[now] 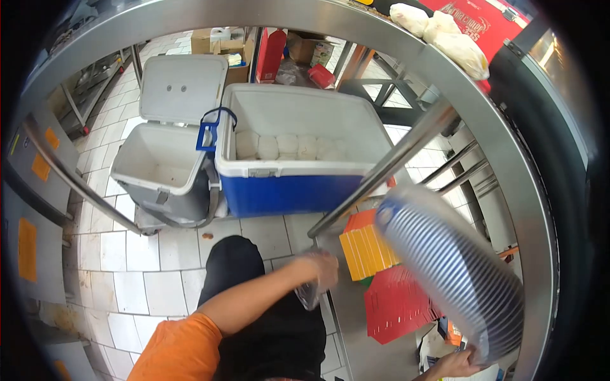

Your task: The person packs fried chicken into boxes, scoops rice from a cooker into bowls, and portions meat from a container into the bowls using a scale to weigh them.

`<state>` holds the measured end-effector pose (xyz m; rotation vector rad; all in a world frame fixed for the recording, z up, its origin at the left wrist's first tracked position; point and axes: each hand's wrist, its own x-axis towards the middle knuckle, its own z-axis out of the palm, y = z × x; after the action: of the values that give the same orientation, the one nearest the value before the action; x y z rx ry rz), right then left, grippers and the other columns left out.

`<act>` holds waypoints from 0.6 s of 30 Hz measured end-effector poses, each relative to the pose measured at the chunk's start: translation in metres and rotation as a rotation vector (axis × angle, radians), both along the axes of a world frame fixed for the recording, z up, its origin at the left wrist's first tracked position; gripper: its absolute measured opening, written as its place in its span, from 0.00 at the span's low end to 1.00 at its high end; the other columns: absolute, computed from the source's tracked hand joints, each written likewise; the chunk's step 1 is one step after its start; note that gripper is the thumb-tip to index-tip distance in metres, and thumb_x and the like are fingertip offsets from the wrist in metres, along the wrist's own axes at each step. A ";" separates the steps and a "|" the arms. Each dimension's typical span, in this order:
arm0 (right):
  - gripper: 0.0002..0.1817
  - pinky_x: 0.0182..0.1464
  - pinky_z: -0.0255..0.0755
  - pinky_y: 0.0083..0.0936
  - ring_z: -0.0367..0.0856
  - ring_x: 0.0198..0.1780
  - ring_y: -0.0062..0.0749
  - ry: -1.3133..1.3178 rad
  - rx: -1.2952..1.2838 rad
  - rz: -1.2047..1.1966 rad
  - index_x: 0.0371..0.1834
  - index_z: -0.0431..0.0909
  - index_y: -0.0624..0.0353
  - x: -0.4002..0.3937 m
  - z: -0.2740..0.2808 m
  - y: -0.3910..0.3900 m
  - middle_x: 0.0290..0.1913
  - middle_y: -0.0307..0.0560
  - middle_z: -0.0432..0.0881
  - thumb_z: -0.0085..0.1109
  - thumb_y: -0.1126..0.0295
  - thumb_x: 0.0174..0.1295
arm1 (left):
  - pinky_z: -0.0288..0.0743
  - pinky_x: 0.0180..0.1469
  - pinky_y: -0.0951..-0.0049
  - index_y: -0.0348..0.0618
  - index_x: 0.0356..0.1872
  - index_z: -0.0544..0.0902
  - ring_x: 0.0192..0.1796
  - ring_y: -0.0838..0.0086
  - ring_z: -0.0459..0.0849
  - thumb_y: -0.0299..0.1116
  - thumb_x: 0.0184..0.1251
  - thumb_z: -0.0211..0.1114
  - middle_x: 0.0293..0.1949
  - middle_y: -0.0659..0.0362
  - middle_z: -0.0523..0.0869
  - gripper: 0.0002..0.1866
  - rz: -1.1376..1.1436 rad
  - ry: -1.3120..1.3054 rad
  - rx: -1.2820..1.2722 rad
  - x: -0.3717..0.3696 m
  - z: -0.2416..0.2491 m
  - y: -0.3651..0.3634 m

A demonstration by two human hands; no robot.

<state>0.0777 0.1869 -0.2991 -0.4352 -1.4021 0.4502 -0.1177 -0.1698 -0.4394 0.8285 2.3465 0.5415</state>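
Observation:
My left hand [323, 269] is closed over my dark trousers, slightly blurred. A clear, shiny plastic piece [309, 296] hangs from its fingers; its exact kind I cannot tell. At lower right, my right hand [462, 364] grips the bottom end of a long stack of nested clear plastic containers [451, 267] in a see-through sleeve. The stack leans up and left over the metal shelf [356, 343]. Beside it on the shelf lie flat yellow cartons [368, 253] and red cartons [397, 301], partly covered by the stack.
Ahead on the tiled floor stands an open blue cooler [286, 193] holding white round bundles [289, 147]. A smaller open grey cooler [159, 155] is to its left. A steel table frame [381, 168] with legs surrounds the space. White bags [445, 35] sit on the tabletop.

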 end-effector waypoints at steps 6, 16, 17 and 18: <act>0.20 0.55 0.73 0.45 0.78 0.50 0.51 -0.325 0.348 0.388 0.47 0.73 0.67 0.014 -0.029 -0.072 0.48 0.55 0.78 0.65 0.71 0.52 | 0.76 0.54 0.58 0.46 0.52 0.83 0.51 0.51 0.84 0.49 0.68 0.57 0.47 0.45 0.86 0.21 0.360 0.225 -0.049 0.000 0.099 -0.112; 0.14 0.43 0.72 0.39 0.74 0.44 0.51 -0.875 0.632 1.534 0.31 0.74 0.60 -0.140 -0.074 -0.295 0.36 0.48 0.74 0.53 0.86 0.38 | 0.74 0.54 0.63 0.42 0.57 0.79 0.54 0.60 0.81 0.49 0.69 0.60 0.53 0.51 0.84 0.24 0.669 0.393 0.704 0.040 0.120 -0.158; 0.14 0.43 0.72 0.39 0.74 0.44 0.51 -0.876 0.627 1.554 0.31 0.74 0.60 -0.151 -0.089 -0.303 0.36 0.48 0.74 0.53 0.86 0.38 | 0.77 0.49 0.62 0.42 0.55 0.80 0.48 0.56 0.85 0.40 0.65 0.65 0.48 0.47 0.86 0.21 0.484 0.713 0.445 0.032 0.109 -0.167; 0.14 0.42 0.74 0.38 0.75 0.45 0.46 -0.875 0.634 1.555 0.33 0.75 0.58 -0.158 -0.106 -0.309 0.36 0.45 0.75 0.54 0.86 0.41 | 0.77 0.49 0.62 0.42 0.55 0.80 0.48 0.56 0.85 0.40 0.65 0.65 0.48 0.47 0.86 0.21 0.497 0.699 0.434 0.025 0.098 -0.174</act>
<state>-0.0801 -0.1221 -0.4051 1.2607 -2.4437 1.0416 -0.0930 -0.3436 -0.3417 0.6775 3.1735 1.1475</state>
